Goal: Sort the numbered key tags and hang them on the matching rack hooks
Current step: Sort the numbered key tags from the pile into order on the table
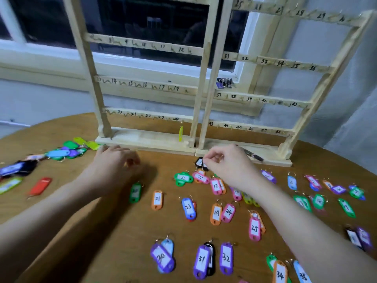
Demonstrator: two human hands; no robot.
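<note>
We are early in the hanging and well into the sorting. On the racks (206,82) filling the upper half of the frame, nearly every numbered hook looks bare; we see only one yellow tag (180,133) hanging under the 24 at frame centre, and a dark bunch of keys (224,82) by the right rack's post. Across the table (122,231), in the lower middle and right of the frame, tags lie in rough number order: 21 (157,199), 23 (188,208), a pair of 24s (222,213), 25 (255,228), 30 (162,257), 31 (202,261), 32 (226,258). An unsorted heap (61,153) waits at the left edge. Our right hand (226,166), at centre, pinches a black tag (201,163) just in front of the rack base. Our left hand (114,162) is blurred, fingers curled down; whether it holds anything we cannot tell. We judge almost all the hanging is left.
</note>
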